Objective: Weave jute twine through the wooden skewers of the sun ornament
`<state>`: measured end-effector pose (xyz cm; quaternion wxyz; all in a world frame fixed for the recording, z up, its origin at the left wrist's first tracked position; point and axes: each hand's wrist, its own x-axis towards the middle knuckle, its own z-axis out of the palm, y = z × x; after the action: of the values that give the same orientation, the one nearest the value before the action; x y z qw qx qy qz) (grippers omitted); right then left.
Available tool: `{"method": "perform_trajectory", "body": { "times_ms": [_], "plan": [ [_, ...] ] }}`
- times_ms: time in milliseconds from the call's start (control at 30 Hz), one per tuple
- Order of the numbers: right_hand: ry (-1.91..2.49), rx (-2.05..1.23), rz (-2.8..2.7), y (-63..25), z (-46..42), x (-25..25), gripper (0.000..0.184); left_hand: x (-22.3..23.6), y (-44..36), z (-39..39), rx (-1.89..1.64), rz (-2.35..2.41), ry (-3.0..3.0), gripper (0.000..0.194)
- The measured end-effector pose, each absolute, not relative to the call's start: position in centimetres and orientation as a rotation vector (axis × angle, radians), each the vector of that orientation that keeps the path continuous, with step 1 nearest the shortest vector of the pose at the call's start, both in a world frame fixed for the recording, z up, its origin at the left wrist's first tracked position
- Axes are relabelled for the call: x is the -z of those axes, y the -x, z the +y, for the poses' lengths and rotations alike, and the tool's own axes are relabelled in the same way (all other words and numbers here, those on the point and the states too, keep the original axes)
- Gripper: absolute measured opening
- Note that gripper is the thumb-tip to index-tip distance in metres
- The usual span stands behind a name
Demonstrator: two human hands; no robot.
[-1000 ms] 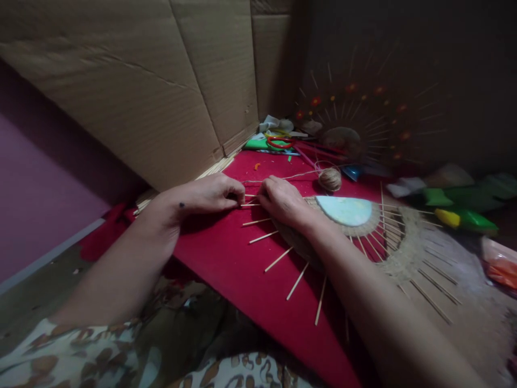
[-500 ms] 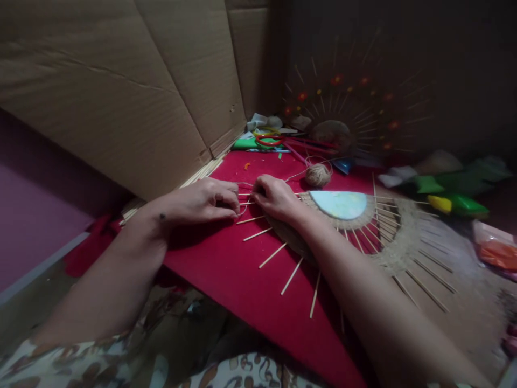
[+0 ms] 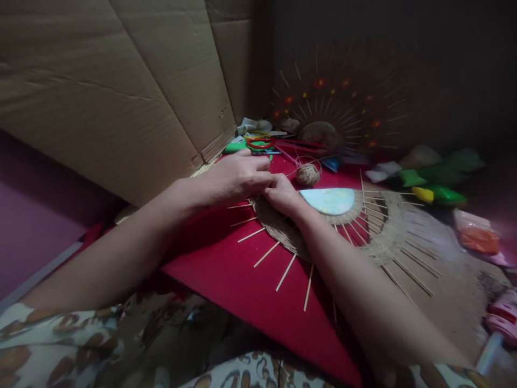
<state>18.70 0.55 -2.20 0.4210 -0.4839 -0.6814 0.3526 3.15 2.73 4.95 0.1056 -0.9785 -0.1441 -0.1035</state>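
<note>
A round woven jute mat [image 3: 283, 229] with thin wooden sticks [image 3: 266, 253] fanning out from its rim lies on a red board [image 3: 242, 275]. A pale blue half disc [image 3: 329, 199] sits at its middle. My left hand [image 3: 236, 178] is closed over the mat's far left edge, fingers curled round something I cannot make out. My right hand [image 3: 283, 195] touches it there, fingers pinched on the mat's edge and the jute twine. A ball of jute twine [image 3: 307, 173] rests just behind my hands.
A large cardboard sheet [image 3: 121, 91] leans at the left and back. A finished stick sunburst with red flowers [image 3: 335, 108] stands at the back. Red-handled scissors [image 3: 260, 143], green and yellow packets [image 3: 434, 191] and an orange packet [image 3: 476, 240] lie around.
My left hand has moved up and right from the stick tips onto the mat's far edge, meeting the right hand. The view has shifted, so everything sits further left.
</note>
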Motion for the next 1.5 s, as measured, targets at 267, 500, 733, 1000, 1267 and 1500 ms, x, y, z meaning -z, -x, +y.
{"method": "perform_trajectory", "body": {
  "times_ms": [267,500,733,1000,1267,1500],
  "plan": [
    [1.132,-1.160,-1.796,-19.8,-0.4,-0.4,0.016,-3.1,-2.1,4.0,0.575,-0.767,2.738,0.030],
    [1.054,-1.225,-1.537,-19.6,-0.1,0.7,0.013,-3.8,-0.1,3.5,0.741,-0.902,3.066,0.028],
    [0.922,-1.259,-1.477,-19.8,0.4,1.3,0.019,-2.1,0.0,5.3,0.000,-0.932,3.285,0.020],
    [0.999,-1.228,-1.525,-19.7,-0.3,0.5,0.017,-1.2,-1.3,4.3,0.007,-0.890,3.149,0.020],
    [1.102,-1.146,-1.615,-19.7,-0.8,-0.7,0.019,-0.9,-1.7,4.0,-0.005,-0.998,3.141,0.024],
    [1.312,-1.118,-1.716,-20.3,-4.2,-2.4,0.020,-0.7,-1.7,4.2,0.055,-0.979,3.131,0.022]
  ]
}}
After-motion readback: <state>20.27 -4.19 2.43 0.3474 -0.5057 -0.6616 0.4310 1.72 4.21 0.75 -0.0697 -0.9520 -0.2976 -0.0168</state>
